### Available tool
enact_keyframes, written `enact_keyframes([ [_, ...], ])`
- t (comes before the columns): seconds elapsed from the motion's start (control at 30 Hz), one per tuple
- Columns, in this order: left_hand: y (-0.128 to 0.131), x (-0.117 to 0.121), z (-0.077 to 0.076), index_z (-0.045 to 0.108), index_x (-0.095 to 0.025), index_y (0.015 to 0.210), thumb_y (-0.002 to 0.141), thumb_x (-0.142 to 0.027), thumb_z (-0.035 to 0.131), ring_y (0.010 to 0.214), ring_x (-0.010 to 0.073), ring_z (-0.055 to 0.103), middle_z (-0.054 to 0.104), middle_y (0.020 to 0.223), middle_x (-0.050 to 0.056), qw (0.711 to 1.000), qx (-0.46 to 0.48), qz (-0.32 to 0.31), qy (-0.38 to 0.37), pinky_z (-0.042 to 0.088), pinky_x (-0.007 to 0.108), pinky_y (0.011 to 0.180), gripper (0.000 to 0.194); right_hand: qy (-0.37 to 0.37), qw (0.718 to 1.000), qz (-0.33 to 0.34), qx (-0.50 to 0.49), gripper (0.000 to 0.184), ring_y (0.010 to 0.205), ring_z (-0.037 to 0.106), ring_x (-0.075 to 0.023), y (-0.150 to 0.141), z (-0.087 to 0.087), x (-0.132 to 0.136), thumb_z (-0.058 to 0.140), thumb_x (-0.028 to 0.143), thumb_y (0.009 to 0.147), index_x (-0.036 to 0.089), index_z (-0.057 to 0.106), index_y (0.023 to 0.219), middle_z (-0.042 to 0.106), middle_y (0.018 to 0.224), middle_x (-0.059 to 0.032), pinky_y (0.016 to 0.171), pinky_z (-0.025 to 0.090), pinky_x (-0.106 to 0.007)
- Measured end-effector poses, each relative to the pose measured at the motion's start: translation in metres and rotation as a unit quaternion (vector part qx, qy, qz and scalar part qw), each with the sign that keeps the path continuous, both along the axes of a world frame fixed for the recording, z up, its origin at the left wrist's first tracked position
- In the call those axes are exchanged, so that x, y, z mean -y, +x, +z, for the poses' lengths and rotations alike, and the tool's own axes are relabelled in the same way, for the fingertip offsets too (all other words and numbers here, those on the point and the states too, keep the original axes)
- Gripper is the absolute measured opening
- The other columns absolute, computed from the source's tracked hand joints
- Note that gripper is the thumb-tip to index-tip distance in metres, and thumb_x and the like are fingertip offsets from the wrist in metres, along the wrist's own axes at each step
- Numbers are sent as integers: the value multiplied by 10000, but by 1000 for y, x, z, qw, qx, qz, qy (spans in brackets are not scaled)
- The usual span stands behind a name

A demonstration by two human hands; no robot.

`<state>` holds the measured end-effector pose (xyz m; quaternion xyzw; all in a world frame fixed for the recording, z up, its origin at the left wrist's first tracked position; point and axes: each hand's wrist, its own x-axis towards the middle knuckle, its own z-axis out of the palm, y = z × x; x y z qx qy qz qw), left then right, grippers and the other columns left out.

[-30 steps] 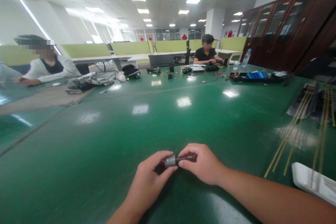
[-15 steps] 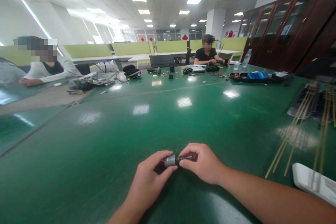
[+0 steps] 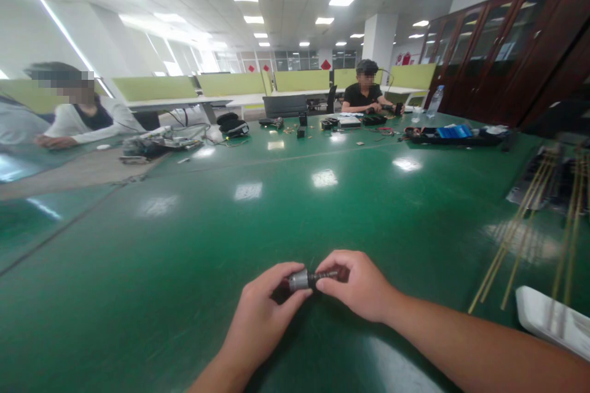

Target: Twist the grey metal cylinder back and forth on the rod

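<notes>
Low over the front of the green table (image 3: 207, 258), a small grey metal cylinder (image 3: 299, 280) with a thin, dark, ribbed shaft (image 3: 325, 276) lies level between my hands. My left hand (image 3: 267, 304) has its thumb and fingers closed round the cylinder, with something dark reddish partly showing in the palm. At the other end, my right hand (image 3: 362, 285) pinches the ribbed shaft between thumb and fingers. The two parts join in one line. What kind of device this is, I cannot make out, and my fingers hide its outer ends.
Thin yellowish sticks (image 3: 511, 233) and a white tray (image 3: 553, 319) lie to my right. Farther back are a black tray with blue pieces (image 3: 454, 132), a water bottle (image 3: 434, 102) and a black pouch (image 3: 232, 125). Two people sit across the table, left and right.
Both hands hold nearly the same place and grip. The ribbed shaft shows slightly more beside my right fingertips. The view has shifted a little.
</notes>
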<state>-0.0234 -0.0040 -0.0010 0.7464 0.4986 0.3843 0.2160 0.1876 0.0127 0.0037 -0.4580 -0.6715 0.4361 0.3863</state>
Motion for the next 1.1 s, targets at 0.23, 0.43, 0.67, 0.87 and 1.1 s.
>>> enact_keyframes([
  [0.23, 0, 0, -1, 687, -324, 1053, 812, -336, 734, 919, 158, 668, 703, 1029, -45, 1000, 1, 2, 11, 540, 237, 840, 246, -4, 1000, -5, -6, 100, 664, 609, -141, -1, -1, 0, 738, 209, 739, 166, 752, 829, 706, 749, -13, 618, 444, -234],
  [0.43, 0, 0, 0, 684, -327, 1048, 816, -326, 732, 899, 149, 668, 704, 1016, -51, 1000, 1, 0, 32, 540, 225, 815, 236, -8, 1000, -8, -12, 90, 653, 595, -135, 0, 0, 1, 736, 210, 742, 165, 748, 819, 698, 737, -9, 609, 437, -230],
  [0.67, -2, 0, 0, 684, -320, 1052, 818, -326, 730, 919, 164, 670, 704, 1027, -40, 999, -8, 4, 54, 543, 250, 845, 239, -17, 1000, -6, -23, 87, 624, 557, -125, 0, -1, 0, 726, 219, 750, 166, 740, 818, 666, 699, 2, 588, 412, -229],
  [0.87, -3, -1, -2, 683, -319, 1064, 817, -329, 730, 925, 172, 673, 704, 1037, -34, 998, -9, 9, 56, 549, 268, 860, 252, -32, 999, -6, -38, 87, 614, 536, -120, 0, -4, -1, 716, 217, 753, 159, 723, 817, 648, 681, 6, 576, 392, -228],
  [1.1, -2, -1, 0, 703, -287, 1041, 808, -354, 724, 912, 200, 681, 712, 1019, -1, 998, -7, 24, 58, 567, 303, 852, 243, -43, 998, -4, -55, 93, 597, 511, -112, 0, -3, -1, 698, 231, 773, 152, 707, 822, 611, 651, 18, 564, 375, -226],
])
